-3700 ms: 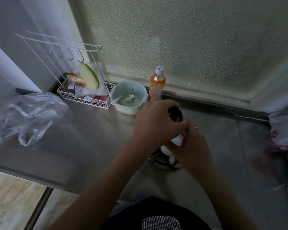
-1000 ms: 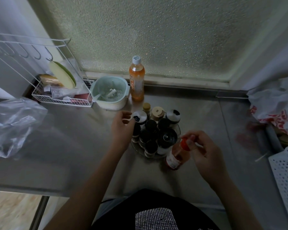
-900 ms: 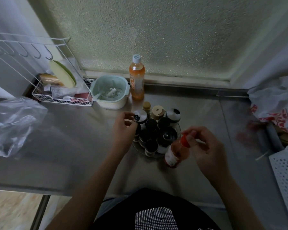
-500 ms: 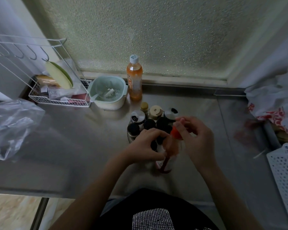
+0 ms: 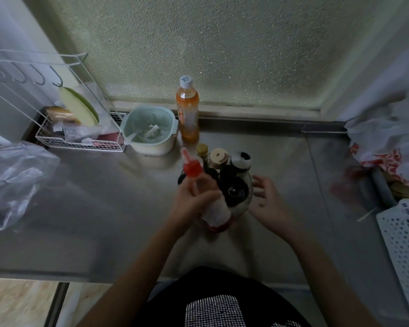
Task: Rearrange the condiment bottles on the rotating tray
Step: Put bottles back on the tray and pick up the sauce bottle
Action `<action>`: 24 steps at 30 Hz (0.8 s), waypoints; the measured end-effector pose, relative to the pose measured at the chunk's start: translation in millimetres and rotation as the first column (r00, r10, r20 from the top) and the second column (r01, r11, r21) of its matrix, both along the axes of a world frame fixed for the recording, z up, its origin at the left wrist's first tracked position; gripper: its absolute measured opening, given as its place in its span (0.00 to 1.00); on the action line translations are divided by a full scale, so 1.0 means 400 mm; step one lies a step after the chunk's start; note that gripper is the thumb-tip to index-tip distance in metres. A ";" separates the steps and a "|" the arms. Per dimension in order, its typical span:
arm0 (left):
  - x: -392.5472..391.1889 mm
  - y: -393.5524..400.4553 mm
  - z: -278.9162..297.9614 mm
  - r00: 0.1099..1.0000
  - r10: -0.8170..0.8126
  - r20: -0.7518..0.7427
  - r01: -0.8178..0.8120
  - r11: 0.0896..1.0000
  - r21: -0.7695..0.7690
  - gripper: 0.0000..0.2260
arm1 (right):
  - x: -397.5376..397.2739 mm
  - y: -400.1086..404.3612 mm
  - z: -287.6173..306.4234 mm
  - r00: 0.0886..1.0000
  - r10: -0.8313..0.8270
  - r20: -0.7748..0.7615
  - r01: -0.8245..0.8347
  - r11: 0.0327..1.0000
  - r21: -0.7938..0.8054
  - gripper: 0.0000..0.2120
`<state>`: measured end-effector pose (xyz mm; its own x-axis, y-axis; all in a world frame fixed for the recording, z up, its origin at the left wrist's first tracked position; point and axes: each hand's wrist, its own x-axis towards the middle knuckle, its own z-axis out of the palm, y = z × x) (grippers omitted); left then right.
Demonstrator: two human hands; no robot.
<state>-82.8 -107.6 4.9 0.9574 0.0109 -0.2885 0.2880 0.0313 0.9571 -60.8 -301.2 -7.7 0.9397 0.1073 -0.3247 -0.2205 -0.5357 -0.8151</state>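
Note:
A round rotating tray (image 5: 248, 204) sits mid-counter, packed with several condiment bottles, mostly black-capped (image 5: 234, 192), with a tan-lidded jar (image 5: 219, 156) and a silver-topped one (image 5: 240, 158) at the back. My left hand (image 5: 190, 200) grips a red-capped sauce bottle (image 5: 216, 212) with a white label, held tilted above the tray's near-left side, cap pointing up and left. My right hand (image 5: 268, 202) hovers beside the tray's right rim, fingers spread, holding nothing. The tray's front part is hidden behind the held bottle.
An orange drink bottle (image 5: 187, 112) stands behind the tray by the frosted window. A pale green bowl (image 5: 149, 131) and a white wire rack (image 5: 78, 135) sit at back left, a clear plastic bag (image 5: 12, 182) at far left, bags and a white basket (image 5: 404, 244) at right.
The red-capped bottle passed from my right hand to my left and rose over the tray's left side. My right hand let go and opened beside the tray.

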 end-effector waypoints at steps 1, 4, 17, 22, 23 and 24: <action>0.008 0.009 0.002 1.000 0.029 -0.006 -0.029 0.999 -0.018 0.09 | -0.008 0.007 -0.019 0.994 0.099 -0.037 -0.101 0.994 -0.041 0.31; 0.023 0.025 0.011 1.000 0.010 -0.012 -0.010 1.000 -0.002 0.08 | -0.028 0.044 -0.049 0.994 0.108 0.032 -0.107 0.993 -0.046 0.35; 0.002 0.003 -0.010 0.980 -0.195 -0.037 0.198 0.974 0.109 0.18 | 0.174 0.136 0.122 0.863 0.348 0.367 -0.272 0.931 -0.242 0.23; 0.009 0.005 -0.003 0.973 -0.225 -0.046 0.230 0.963 0.140 0.21 | 0.298 0.307 0.068 0.710 0.704 -0.015 -0.598 0.591 -0.542 0.30; 0.011 0.008 0.000 0.969 -0.242 -0.046 0.246 0.960 0.137 0.21 | 0.310 0.323 0.050 0.665 0.742 -0.077 -0.612 0.483 -0.626 0.31; 0.012 0.011 0.002 0.967 -0.251 -0.046 0.255 0.958 0.132 0.19 | 0.318 0.335 0.039 0.635 0.761 -0.135 -0.612 0.389 -0.689 0.32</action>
<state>-77.8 -103.4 5.7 0.9253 -0.1895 -0.3284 0.2970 -0.1762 0.9385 66.4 -167.4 8.0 0.6842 0.5877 -0.4318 0.5719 -0.7998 -0.1823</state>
